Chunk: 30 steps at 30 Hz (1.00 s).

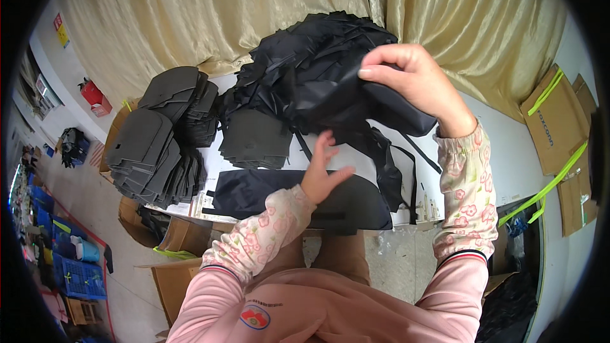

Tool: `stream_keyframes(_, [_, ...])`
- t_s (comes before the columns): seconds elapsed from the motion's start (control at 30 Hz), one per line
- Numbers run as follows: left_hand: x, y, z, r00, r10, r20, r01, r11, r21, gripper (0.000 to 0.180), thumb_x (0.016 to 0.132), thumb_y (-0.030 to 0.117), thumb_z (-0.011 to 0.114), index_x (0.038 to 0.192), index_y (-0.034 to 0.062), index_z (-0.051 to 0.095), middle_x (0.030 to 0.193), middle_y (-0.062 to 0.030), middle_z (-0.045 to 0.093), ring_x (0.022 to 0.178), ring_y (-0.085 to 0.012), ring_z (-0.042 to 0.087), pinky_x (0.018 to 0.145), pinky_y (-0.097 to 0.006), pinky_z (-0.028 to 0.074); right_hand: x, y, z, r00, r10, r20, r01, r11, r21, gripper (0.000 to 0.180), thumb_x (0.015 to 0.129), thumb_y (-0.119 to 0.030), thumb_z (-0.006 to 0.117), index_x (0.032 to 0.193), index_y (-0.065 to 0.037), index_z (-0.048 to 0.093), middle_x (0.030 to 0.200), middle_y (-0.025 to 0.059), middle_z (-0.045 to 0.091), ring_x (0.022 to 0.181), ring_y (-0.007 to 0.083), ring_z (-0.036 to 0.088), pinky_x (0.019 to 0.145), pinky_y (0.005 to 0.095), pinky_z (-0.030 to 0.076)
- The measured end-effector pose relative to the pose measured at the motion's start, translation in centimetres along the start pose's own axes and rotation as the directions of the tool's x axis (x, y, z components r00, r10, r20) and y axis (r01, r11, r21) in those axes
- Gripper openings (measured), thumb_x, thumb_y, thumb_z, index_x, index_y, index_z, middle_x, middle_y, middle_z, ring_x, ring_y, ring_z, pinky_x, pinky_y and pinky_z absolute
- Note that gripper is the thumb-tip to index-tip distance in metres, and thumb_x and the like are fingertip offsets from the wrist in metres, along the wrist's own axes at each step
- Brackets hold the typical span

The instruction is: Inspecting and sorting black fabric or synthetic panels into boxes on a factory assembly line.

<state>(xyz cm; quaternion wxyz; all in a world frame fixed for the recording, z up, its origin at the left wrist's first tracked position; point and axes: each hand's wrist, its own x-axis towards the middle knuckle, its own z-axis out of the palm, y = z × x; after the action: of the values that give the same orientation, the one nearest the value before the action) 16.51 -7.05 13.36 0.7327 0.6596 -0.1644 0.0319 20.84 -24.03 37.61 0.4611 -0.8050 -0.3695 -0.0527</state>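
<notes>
At centre frame, my right hand pinches the edge of a black fabric piece, lifted off the fabric heap above. My left hand is open, fingers spread, resting on a flat black panel on the desk. Grey foam stacks sit at left; cardboard boxes at right.

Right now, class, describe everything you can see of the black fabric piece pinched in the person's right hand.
The black fabric piece looks thin, smooth and limp, like woven synthetic cloth. The right hand pinches its upper edge and lifts it off the heap of black pieces behind. It hangs in folds over the white table, narrow straps trailing below. The left hand is open just beneath it.
</notes>
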Motion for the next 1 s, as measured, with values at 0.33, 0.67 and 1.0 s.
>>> stream_keyframes(0.33, [0.8, 6.0, -4.7, 0.904, 0.402, -0.147, -0.377, 0.910, 0.174, 0.062, 0.075, 0.010, 0.077, 0.123, 0.0011, 0.038, 0.113, -0.0120, 0.052, 0.103, -0.0199, 0.053, 0.094, -0.034, 0.041, 2.7, -3.7, 4.1, 0.999, 0.005, 0.038, -0.017, 0.942, 0.336, 0.019, 0.084, -0.013, 0.068, 0.095, 0.001, 0.067, 0.090, 0.0026, 0.066, 0.085, 0.0087, 0.058, 0.080, 0.0230, 0.046])
stream_keyframes(0.67, [-0.3, 6.7, -6.6, 0.968, 0.065, -0.241, -0.218, 0.686, -0.694, 0.040, 0.092, 0.015, 0.053, 0.131, 0.0119, 0.047, 0.126, -0.0038, 0.055, 0.121, -0.0219, 0.049, 0.103, -0.044, 0.037, 3.3, -5.7, 10.8, 0.898, -0.236, 0.371, -0.025, 0.815, 0.578, 0.040, 0.087, -0.007, 0.064, 0.124, -0.002, 0.048, 0.105, 0.0080, 0.061, 0.090, 0.0096, 0.061, 0.079, 0.0230, 0.050])
stream_keyframes(1.0, [-2.7, 3.9, -9.0, 0.972, 0.101, -0.211, -0.167, 0.933, -0.320, 0.040, 0.082, 0.000, 0.064, 0.121, 0.0073, 0.055, 0.121, -0.0029, 0.055, 0.113, -0.0160, 0.052, 0.094, -0.030, 0.046, 1.2, -1.3, 10.8, 0.880, -0.387, 0.273, 0.436, 0.887, -0.148, 0.063, 0.066, -0.016, 0.078, 0.123, -0.008, 0.054, 0.124, 0.0115, 0.053, 0.122, 0.0310, 0.044, 0.102, 0.0431, 0.036])
